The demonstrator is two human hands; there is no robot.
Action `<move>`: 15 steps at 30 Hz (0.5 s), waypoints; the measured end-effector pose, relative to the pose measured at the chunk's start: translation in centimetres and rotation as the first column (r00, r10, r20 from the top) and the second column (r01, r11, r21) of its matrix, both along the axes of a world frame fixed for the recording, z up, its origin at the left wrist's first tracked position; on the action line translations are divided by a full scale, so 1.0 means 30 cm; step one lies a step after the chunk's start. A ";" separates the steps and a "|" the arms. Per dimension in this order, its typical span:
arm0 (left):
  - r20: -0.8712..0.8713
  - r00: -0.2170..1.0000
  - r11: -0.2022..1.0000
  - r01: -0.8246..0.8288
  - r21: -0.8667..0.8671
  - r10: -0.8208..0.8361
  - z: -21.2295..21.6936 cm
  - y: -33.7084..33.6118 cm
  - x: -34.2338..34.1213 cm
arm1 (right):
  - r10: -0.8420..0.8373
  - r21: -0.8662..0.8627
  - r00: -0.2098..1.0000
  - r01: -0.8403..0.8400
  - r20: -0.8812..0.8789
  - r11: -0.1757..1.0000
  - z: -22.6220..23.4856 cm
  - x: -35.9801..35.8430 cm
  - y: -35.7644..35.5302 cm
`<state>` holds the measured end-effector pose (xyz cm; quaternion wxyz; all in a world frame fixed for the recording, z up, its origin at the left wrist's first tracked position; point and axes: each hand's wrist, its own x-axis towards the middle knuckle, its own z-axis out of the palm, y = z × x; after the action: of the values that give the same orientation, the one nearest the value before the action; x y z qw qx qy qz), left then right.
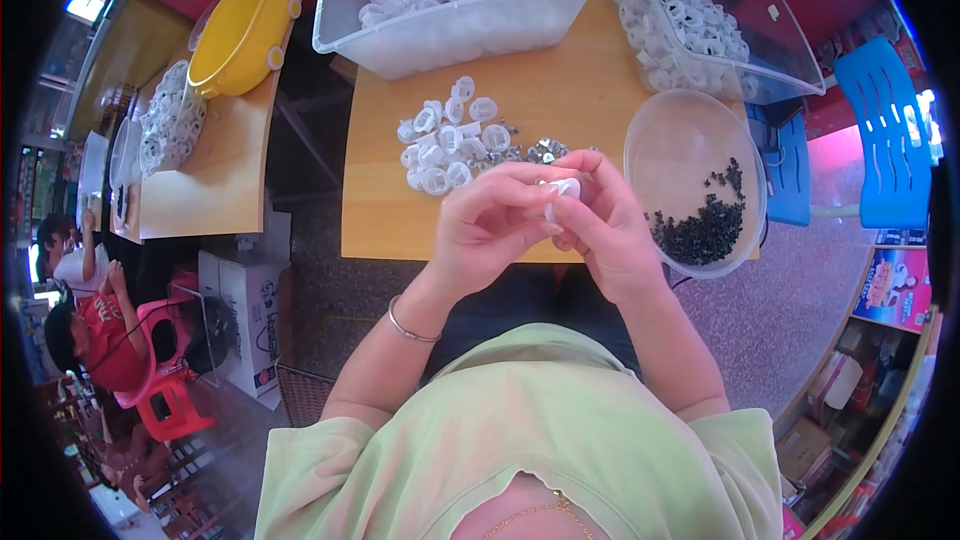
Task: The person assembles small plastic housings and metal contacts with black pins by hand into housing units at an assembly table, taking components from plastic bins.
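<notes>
Both hands meet over the near edge of the wooden table [400,225], closed around one small round white plastic part [565,188]. My left hand [492,222] pinches it from the left, my right hand [612,230] from the right; the fingers cover much of it. Just beyond the left hand lies a loose pile of similar white plastic parts [445,145]. Small shiny metal pieces [545,151] are scattered behind the fingertips. Close to my right hand stands a round clear shallow tub [640,130] with many small black pieces [700,230] along its near side.
At the back stand a translucent bin [450,40] and a clear bin [775,80], both holding white parts. A side table [225,170] at left carries a yellow basin [240,35] and a bag of white parts [172,120]. Blue chairs [880,140] stand right; people [105,330] sit far left.
</notes>
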<state>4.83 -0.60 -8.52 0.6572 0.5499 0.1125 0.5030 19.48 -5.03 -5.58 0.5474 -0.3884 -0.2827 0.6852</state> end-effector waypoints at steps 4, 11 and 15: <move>0.047 0.997 0.998 0.058 -0.033 -0.056 -0.013 0.002 -0.016 | -0.024 0.078 0.999 0.021 0.044 0.997 -0.009 -0.020 -0.001; 0.076 0.997 0.931 0.051 -0.361 -0.026 0.046 -0.008 -0.005 | -0.101 0.224 0.964 0.045 0.246 0.974 -0.010 0.031 0.021; 0.068 0.997 0.921 0.062 -0.385 -0.039 0.038 -0.007 -0.004 | -0.181 0.328 0.845 0.006 0.504 0.945 -0.002 0.049 0.025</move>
<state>4.71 -0.80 -7.39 0.7686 0.3969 0.1760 0.4698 20.95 -4.27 -5.64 0.5364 -0.4828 -0.5078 0.4705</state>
